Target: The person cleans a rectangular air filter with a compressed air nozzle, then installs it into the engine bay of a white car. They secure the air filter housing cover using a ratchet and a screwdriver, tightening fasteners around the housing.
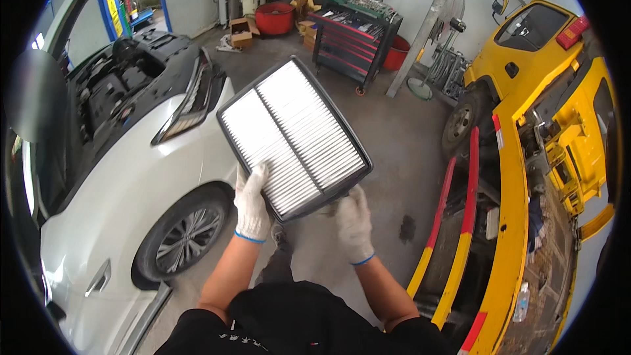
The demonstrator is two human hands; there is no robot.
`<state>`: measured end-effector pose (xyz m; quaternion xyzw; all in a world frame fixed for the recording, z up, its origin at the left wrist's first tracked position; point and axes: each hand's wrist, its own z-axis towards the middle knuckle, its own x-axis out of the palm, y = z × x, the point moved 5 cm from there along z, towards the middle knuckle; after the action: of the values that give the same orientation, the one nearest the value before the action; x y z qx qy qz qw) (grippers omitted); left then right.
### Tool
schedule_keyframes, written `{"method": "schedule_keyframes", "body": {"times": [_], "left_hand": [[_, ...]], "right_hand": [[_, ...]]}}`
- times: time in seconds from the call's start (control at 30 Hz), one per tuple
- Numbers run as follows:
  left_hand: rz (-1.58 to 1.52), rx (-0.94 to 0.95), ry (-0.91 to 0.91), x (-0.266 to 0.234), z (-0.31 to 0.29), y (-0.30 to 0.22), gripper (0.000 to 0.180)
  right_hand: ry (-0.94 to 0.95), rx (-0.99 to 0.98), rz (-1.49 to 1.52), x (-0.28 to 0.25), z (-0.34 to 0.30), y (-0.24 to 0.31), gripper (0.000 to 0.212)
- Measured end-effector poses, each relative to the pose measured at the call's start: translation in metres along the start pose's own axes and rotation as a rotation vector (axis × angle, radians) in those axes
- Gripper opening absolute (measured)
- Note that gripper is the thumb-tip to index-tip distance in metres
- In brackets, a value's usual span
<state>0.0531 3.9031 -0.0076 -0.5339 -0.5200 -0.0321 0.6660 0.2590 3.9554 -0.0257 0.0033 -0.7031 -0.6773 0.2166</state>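
A rectangular engine air filter (pixel 292 138) with white pleats and a black rim is held up in front of me, tilted. My left hand (pixel 252 204), in a white knit glove with a blue cuff, grips its lower left edge, thumb over the pleats. Close to the filter's lower right edge is my right hand (pixel 355 223), gloved alike. Motion smears its fingers, and I cannot tell whether it touches the rim.
On the left stands a white car (pixel 125 177), its engine bay (pixel 118 85) exposed. A yellow truck (pixel 526 52) with a flatbed takes up the right. Farther back are a black-and-red tool cart (pixel 348 43), a red tub (pixel 275 20) and a cardboard box (pixel 242 34).
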Motion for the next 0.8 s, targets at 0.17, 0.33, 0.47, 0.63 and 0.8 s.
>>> {"method": "schedule_keyframes", "body": {"times": [0.17,0.33,0.47,0.63,0.8], "left_hand": [[-0.034,-0.001,0.072,0.035,0.098,0.047,0.061],[0.168,-0.085,0.279,0.03,0.216,0.069,0.08],[-0.003,-0.011,0.394,0.002,0.329,0.019,0.097],[0.286,-0.229,0.264,-0.036,0.417,0.033,0.083],[0.164,-0.229,0.08,-0.029,0.463,0.05,0.07]], "right_hand": [[-0.205,0.006,-0.269,0.047,0.126,0.022,0.054],[-0.062,-0.248,-0.275,0.039,0.26,0.044,0.046],[0.119,-0.12,-0.387,0.032,0.335,0.075,0.055],[0.307,-0.075,-0.714,0.062,0.423,0.068,0.081],[0.485,-0.034,-0.794,0.088,0.511,0.048,0.086]]}}
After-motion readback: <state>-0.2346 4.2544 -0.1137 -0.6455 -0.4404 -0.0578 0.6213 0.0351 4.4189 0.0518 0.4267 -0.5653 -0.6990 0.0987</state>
